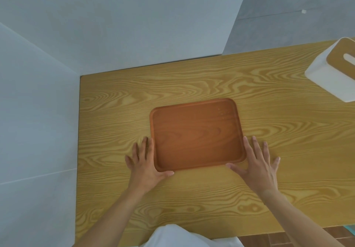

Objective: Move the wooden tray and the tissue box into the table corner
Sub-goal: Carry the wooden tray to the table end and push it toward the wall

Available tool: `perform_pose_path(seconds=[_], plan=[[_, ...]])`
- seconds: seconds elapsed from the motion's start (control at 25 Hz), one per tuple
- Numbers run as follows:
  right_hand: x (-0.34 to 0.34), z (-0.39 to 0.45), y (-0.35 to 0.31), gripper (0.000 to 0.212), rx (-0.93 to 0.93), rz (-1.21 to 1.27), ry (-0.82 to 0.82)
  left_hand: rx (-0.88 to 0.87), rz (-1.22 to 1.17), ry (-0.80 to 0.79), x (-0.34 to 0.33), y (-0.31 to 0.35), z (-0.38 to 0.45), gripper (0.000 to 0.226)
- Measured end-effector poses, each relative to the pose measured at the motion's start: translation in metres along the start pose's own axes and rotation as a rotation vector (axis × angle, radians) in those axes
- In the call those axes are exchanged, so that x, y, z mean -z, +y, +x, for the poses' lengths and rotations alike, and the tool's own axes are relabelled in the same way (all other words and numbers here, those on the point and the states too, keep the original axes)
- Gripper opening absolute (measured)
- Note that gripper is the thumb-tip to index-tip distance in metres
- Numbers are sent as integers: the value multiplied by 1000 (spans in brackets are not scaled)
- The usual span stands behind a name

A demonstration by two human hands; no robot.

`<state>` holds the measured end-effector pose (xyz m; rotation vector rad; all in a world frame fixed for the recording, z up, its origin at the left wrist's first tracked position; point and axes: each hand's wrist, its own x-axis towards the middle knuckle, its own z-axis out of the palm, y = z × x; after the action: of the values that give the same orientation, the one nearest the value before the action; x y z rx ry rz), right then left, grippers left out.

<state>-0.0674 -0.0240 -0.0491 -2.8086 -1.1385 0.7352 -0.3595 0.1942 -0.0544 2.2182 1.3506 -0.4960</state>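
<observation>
Head view shows the wooden tray (196, 133) lying mid-surface, the left hand (145, 162) and right hand (257, 162) flat and spread against its near corners, each grip wide, holding nothing; uneven pushing could skew it; the tissue box (334, 71) waits at two o'clock, well apart from the ten o'clock corner.

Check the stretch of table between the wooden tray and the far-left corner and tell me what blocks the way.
Nothing visible does. The wooden tray sits mid-table with bare table up to the wall corner. The tissue box stands far right, off that path. Both hands flank the tray's near corners.
</observation>
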Motion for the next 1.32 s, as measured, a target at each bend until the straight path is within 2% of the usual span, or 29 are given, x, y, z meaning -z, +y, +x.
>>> perform_pose_path(seconds=[0.68, 1.32], plan=[[71, 146, -39, 109, -65, 82, -24, 71, 30, 2, 94, 53, 128, 145], [75, 169, -55, 110, -67, 122, 4, 63, -57, -14, 108, 48, 153, 144]])
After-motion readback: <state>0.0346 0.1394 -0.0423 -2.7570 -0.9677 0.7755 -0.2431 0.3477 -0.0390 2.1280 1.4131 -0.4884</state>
